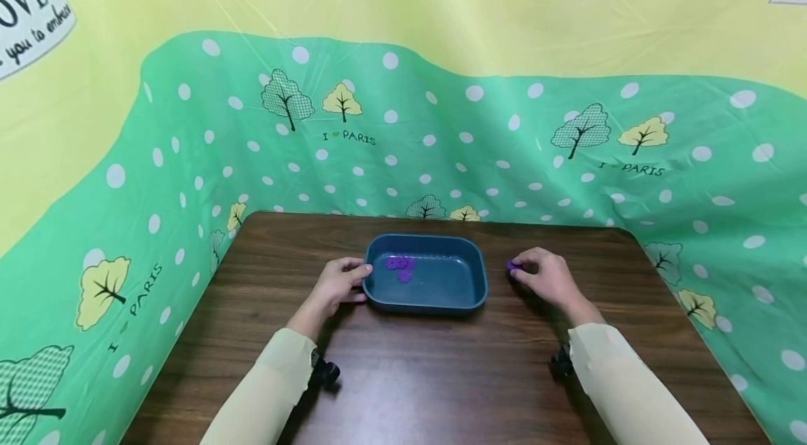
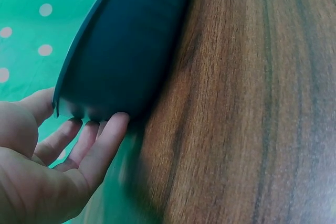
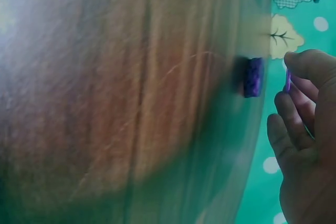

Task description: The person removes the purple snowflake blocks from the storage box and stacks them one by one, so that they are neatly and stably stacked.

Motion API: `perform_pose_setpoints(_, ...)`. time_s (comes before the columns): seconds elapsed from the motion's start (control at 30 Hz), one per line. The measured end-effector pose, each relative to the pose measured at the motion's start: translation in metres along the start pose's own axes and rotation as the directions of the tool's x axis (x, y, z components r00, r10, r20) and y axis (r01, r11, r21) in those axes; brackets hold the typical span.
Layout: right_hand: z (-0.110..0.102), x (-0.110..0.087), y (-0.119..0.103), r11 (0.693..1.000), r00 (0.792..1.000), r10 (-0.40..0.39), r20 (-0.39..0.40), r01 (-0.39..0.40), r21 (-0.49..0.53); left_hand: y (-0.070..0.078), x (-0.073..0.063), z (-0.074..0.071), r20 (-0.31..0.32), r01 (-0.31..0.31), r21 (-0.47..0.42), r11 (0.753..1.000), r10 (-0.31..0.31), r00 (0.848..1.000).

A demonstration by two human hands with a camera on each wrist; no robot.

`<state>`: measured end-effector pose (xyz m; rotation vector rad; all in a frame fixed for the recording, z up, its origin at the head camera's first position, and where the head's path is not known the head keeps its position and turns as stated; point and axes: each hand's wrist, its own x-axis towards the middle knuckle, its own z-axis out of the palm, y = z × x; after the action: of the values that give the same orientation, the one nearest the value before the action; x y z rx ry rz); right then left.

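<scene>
A dark blue rectangular bin (image 1: 424, 307) stands on the table, with several small purple pieces (image 1: 399, 264) lying flat in its left part. My left hand (image 1: 338, 283) holds the bin's left end, thumb at the rim and fingers against the outer wall, as the left wrist view also shows. To the right of the bin, my right hand (image 1: 547, 275) pinches a thin purple piece (image 3: 288, 80) between thumb and fingers. Just beside those fingertips, a small purple stack (image 3: 253, 77) rests on the table.
The wood-grain table (image 1: 403, 375) ends at a back edge close behind the bin. A green and yellow patterned cloth (image 1: 441, 115) hangs behind the table and along its sides. A black wrist device (image 1: 324, 373) is strapped at each sleeve.
</scene>
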<state>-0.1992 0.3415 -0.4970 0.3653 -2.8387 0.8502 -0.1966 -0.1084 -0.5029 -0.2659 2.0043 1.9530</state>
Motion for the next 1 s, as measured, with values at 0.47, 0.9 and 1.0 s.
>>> perform_pose_setpoints(0.47, 0.004, -0.007, 0.012, 0.999, 0.999, 0.039, 0.026, -0.038, -0.006, 0.001, -0.002, 0.001, -0.008, 0.001, 0.006, 1.0, -0.001, 1.0)
perform_pose_setpoints(0.9, 0.007, -0.008, 0.013, 0.998, 0.997, 0.056, 0.055, -0.056, -0.006, 0.002, -0.003, 0.001, -0.01, -0.001, 0.017, 1.0, 0.001, 1.0)
perform_pose_setpoints(1.0, 0.007, -0.008, 0.013, 0.998, 0.996, 0.059, 0.06, -0.059, -0.006, 0.002, -0.003, 0.001, -0.008, -0.002, 0.018, 1.0, 0.002, 1.0)
